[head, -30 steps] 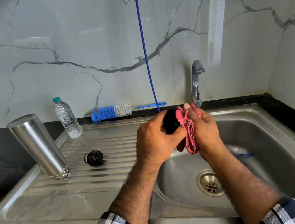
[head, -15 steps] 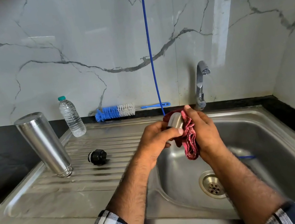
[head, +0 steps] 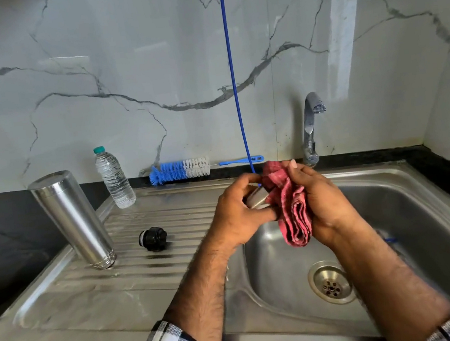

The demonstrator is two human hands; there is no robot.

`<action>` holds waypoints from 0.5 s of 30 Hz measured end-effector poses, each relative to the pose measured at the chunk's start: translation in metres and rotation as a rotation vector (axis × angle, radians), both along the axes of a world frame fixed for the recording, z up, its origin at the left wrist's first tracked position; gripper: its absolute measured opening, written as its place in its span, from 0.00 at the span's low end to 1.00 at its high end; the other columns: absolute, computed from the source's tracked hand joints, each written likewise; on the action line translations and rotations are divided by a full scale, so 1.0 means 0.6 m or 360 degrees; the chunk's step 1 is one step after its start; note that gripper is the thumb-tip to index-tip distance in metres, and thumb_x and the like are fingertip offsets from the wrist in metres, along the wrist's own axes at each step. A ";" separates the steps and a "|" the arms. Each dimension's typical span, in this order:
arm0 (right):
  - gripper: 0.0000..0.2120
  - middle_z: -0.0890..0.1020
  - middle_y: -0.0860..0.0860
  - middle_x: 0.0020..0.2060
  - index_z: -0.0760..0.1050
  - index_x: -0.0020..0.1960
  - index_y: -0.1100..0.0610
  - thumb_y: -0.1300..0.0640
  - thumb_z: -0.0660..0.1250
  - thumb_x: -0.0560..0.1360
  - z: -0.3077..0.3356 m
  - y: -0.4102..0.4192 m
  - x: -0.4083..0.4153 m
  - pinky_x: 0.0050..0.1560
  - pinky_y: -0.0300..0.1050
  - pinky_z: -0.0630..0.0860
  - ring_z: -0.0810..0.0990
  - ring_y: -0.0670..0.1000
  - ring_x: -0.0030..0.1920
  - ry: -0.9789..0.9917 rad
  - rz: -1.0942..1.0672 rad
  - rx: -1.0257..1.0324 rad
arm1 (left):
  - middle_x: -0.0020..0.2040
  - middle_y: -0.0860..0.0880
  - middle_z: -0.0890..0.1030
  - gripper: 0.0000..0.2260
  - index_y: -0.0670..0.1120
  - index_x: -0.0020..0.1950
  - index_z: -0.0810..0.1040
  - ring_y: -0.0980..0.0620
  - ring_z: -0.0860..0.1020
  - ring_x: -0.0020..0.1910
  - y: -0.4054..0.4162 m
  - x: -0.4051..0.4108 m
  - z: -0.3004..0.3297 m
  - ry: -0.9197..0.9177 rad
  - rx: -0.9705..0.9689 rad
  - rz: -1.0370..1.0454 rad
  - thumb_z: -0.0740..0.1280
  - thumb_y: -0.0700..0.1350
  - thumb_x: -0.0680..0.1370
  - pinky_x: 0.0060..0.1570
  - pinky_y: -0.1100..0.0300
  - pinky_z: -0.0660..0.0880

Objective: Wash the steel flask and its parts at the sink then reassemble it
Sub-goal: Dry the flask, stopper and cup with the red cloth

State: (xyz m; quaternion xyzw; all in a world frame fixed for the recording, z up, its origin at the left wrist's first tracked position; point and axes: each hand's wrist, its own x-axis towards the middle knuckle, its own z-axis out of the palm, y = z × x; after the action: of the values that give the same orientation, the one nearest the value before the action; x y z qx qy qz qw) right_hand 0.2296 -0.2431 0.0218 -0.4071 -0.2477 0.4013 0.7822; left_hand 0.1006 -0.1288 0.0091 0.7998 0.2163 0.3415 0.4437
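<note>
The steel flask body [head: 73, 220] stands upside down on the ribbed drainboard [head: 134, 272] at the left. Its black stopper [head: 153, 239] lies on its side just right of the flask. Over the basin's left rim, my left hand [head: 237, 214] grips a small steel cap [head: 256, 198], mostly hidden by my fingers. My right hand [head: 323, 200] holds a red checked cloth [head: 293, 212] against the cap; the cloth hangs down folded.
A plastic water bottle [head: 114, 180] stands at the back of the drainboard. A blue and white bottle brush [head: 183, 170] lies along the wall. The tap [head: 312, 129] stands behind the sink basin [head: 428, 228]; a blue cord [head: 232, 68] hangs down the wall.
The cap has turned in my left hand: its black inside showed first, now its steel side. The cloth has shifted around it. Flask and stopper have not moved.
</note>
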 end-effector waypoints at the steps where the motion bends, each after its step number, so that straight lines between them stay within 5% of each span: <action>1: 0.26 0.84 0.65 0.52 0.73 0.72 0.66 0.49 0.67 0.82 0.002 0.001 0.000 0.46 0.55 0.86 0.86 0.60 0.41 -0.0042 0.0057 0.0043 | 0.51 0.52 0.88 0.25 0.53 0.58 0.82 0.52 0.86 0.50 0.003 0.002 -0.003 -0.0068 -0.0076 -0.0020 0.84 0.44 0.63 0.54 0.51 0.84; 5: 0.15 0.88 0.57 0.52 0.81 0.64 0.56 0.48 0.66 0.84 0.000 0.004 0.002 0.65 0.63 0.79 0.86 0.58 0.54 -0.0868 -0.0032 -0.0176 | 0.43 0.50 0.88 0.14 0.43 0.53 0.85 0.56 0.83 0.39 0.003 -0.001 0.006 -0.0279 -0.0361 -0.0025 0.78 0.31 0.70 0.37 0.62 0.80; 8: 0.17 0.87 0.47 0.44 0.84 0.53 0.48 0.39 0.61 0.83 0.003 0.004 -0.003 0.61 0.61 0.79 0.85 0.50 0.48 -0.1381 -0.0078 -0.0459 | 0.42 0.53 0.87 0.19 0.50 0.56 0.80 0.56 0.84 0.38 0.002 -0.005 0.000 -0.0056 0.0286 0.0041 0.81 0.42 0.68 0.38 0.59 0.80; 12: 0.18 0.88 0.56 0.51 0.83 0.52 0.52 0.38 0.70 0.74 -0.001 0.004 0.008 0.65 0.67 0.78 0.86 0.60 0.56 -0.1096 0.0162 -0.0472 | 0.42 0.52 0.85 0.24 0.49 0.63 0.74 0.46 0.82 0.38 -0.016 -0.001 0.008 0.0135 0.1188 0.0156 0.75 0.46 0.68 0.44 0.50 0.79; 15: 0.17 0.85 0.63 0.49 0.76 0.57 0.61 0.56 0.76 0.71 -0.006 -0.002 0.018 0.52 0.57 0.81 0.84 0.61 0.47 -0.0844 0.0335 -0.0345 | 0.40 0.51 0.86 0.27 0.52 0.63 0.72 0.44 0.82 0.36 -0.024 0.003 0.008 0.0195 0.0974 0.0181 0.75 0.45 0.66 0.41 0.48 0.80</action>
State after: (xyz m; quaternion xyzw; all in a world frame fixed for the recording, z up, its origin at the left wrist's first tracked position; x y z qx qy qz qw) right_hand 0.2406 -0.2444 0.0182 -0.5509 -0.4398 0.3839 0.5964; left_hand 0.1024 -0.1434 0.0141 0.9019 0.1742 0.3662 0.1487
